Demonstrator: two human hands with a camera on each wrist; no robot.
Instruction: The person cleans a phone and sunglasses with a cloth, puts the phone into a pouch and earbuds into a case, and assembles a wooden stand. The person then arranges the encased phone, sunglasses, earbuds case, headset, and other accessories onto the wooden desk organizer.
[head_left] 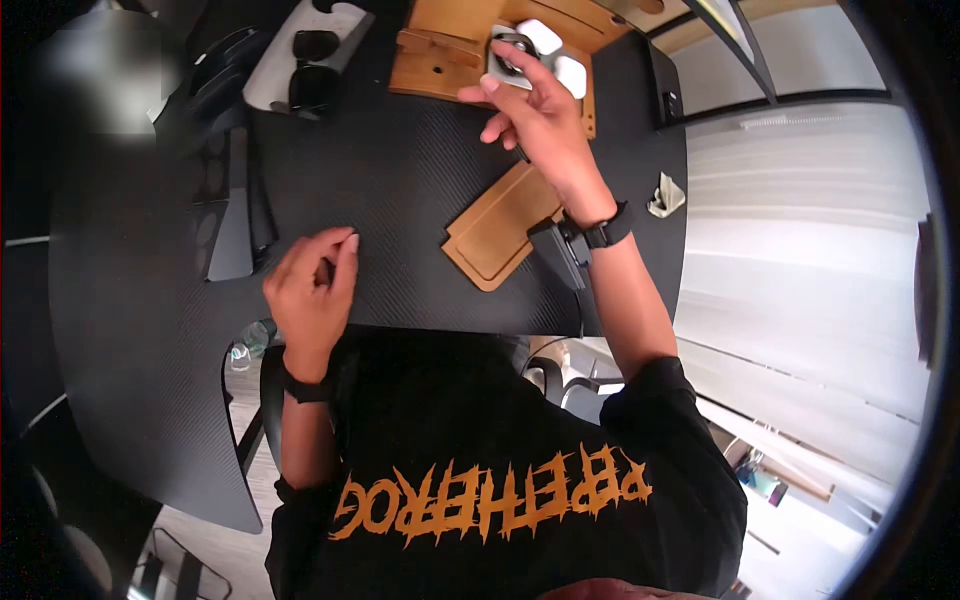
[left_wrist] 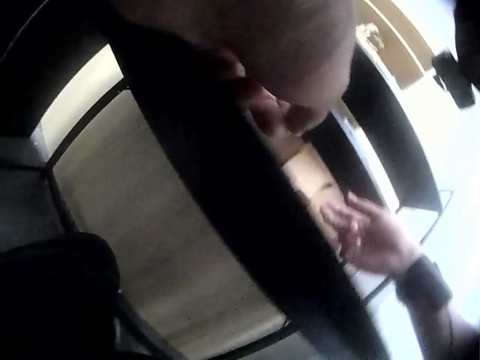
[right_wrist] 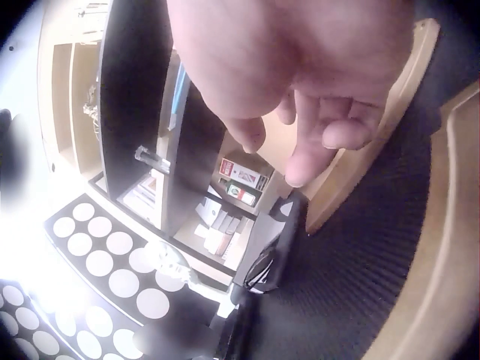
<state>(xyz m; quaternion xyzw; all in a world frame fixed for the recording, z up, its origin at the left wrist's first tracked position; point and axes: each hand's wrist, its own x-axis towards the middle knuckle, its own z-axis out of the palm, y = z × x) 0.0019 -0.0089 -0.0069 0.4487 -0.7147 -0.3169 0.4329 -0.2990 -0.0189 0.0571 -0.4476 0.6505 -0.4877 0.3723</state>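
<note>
My right hand (head_left: pixel 548 135) hovers over the back of the dark desk with its fingers loosely spread, and nothing shows in its grasp. Beyond its fingertips stands a wooden desk organizer (head_left: pixel 435 65), with a round black item and white rounded pieces (head_left: pixel 541 38) on it. A brown wooden tray (head_left: pixel 495 235) lies under the right wrist, partly covered by the wrist camera. My left hand (head_left: pixel 312 290) rests near the desk's front edge, fingers loosely curled and holding nothing. In the right wrist view, the relaxed right fingers (right_wrist: pixel 311 161) overlap the organizer's wooden edge.
Sunglasses (head_left: pixel 314 75) lie on a pale tray (head_left: pixel 265 85) at the back left. A grey angular stand (head_left: pixel 233 215) is left of the left hand. Crumpled tissue (head_left: pixel 665 195) sits near the right edge. Shelves with small boxes (right_wrist: pixel 241 180) appear in the right wrist view.
</note>
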